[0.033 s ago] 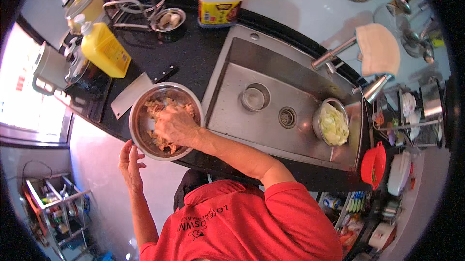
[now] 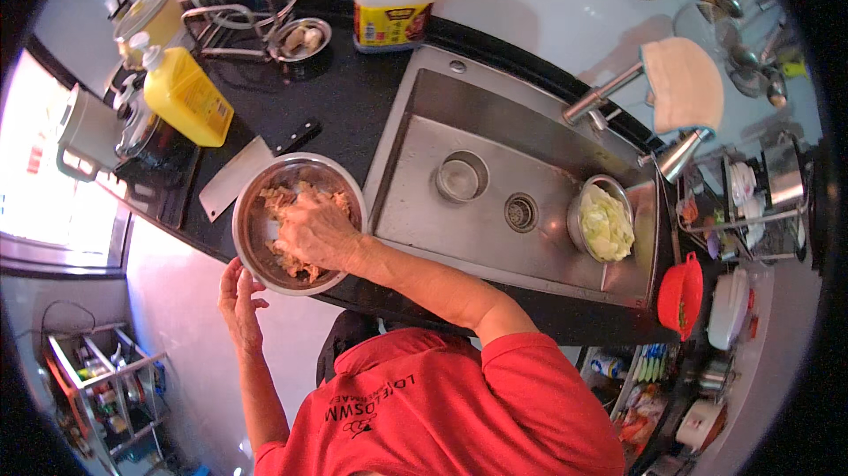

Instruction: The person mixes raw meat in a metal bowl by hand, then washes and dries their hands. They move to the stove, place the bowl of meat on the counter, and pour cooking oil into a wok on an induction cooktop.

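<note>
A stainless-steel bowl stands at the counter's front edge, left of the sink. Seasoned meat pieces, orange-brown and moist, lie in it. My right hand is down inside the bowl, its curled fingers closed among the meat; the fingertips are hidden. Beside the bowl's lower left rim is my left hand, fingers apart and fingertips at the rim. I cannot tell how firmly they touch it. A cleaver with a black handle rests on the counter just behind the bowl.
The steel sink holds a small round container and a bowl of cut cabbage. Behind are a yellow bottle, a large jug and a small metal dish. A red basket sits at the right end.
The whole view has shifted very slightly. My right hand remains in the meat and my left hand at the rim, with hardly any visible movement.
</note>
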{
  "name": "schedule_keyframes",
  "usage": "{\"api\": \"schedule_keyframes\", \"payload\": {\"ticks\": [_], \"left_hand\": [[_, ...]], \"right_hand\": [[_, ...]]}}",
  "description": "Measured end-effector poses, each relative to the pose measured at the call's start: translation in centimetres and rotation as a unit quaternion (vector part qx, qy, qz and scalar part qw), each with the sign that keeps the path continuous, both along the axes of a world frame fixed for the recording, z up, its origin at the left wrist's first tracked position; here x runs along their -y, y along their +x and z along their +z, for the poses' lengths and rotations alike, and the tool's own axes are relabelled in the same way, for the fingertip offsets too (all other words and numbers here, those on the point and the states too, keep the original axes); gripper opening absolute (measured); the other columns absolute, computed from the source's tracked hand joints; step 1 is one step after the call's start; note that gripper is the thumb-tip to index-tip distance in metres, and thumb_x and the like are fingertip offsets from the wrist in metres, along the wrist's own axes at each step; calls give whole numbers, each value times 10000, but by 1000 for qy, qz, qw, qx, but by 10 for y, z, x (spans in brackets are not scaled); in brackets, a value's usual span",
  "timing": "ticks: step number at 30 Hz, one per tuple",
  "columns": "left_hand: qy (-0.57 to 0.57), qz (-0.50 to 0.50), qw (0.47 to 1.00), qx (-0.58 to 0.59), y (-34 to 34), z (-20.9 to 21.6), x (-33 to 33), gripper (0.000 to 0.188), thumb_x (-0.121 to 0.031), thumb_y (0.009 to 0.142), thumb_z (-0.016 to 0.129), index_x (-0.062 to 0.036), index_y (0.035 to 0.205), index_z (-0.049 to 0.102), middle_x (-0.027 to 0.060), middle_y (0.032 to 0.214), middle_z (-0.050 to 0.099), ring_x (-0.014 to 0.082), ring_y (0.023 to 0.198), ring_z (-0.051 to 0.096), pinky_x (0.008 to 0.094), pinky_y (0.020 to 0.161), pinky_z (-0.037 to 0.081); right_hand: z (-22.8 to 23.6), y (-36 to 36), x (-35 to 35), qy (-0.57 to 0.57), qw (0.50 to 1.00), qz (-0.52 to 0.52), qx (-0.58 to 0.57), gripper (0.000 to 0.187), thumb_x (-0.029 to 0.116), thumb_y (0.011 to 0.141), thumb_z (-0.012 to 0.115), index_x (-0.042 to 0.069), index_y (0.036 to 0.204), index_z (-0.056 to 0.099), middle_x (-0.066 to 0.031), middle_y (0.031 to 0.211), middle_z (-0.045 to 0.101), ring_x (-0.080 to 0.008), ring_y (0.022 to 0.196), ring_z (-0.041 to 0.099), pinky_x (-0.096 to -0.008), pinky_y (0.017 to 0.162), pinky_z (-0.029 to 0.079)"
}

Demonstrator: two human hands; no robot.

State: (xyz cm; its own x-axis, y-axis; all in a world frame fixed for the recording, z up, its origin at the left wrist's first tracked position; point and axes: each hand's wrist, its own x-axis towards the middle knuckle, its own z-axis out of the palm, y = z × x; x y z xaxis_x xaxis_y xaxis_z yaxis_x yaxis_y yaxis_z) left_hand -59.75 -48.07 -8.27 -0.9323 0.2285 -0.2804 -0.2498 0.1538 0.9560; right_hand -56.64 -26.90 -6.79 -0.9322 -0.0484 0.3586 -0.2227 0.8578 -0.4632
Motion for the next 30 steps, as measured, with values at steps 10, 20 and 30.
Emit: {"api": "schedule_keyframes", "payload": {"ticks": [10,20,30], "left_hand": [[-40,0,997,-64,-10,-17,3,418,-263,889,581,-68,1249,496,23,1025,603,72,789,563,177,503,413],[-19,29,902,-429,21,65,-66,352,-76,883,571,-29,1225,505,61,1204,494,161,988,507,281,824,446],[35,-409,845,-343,145,73,-341,130,-63,805,637,-48,933,652,59,864,630,141,774,587,267,609,449]], "right_hand": [[-3,18,9,-52,992,-103,-51,185,215,820,580,34,853,560,-125,650,592,-304,585,619,-408,616,503],[-6,155,-97,-281,927,-244,-35,126,149,885,517,44,945,483,-104,684,506,-244,633,533,-363,615,444],[-20,363,-197,-525,774,-343,87,159,165,878,544,13,871,588,-19,655,550,-88,609,511,-259,553,424]]}}
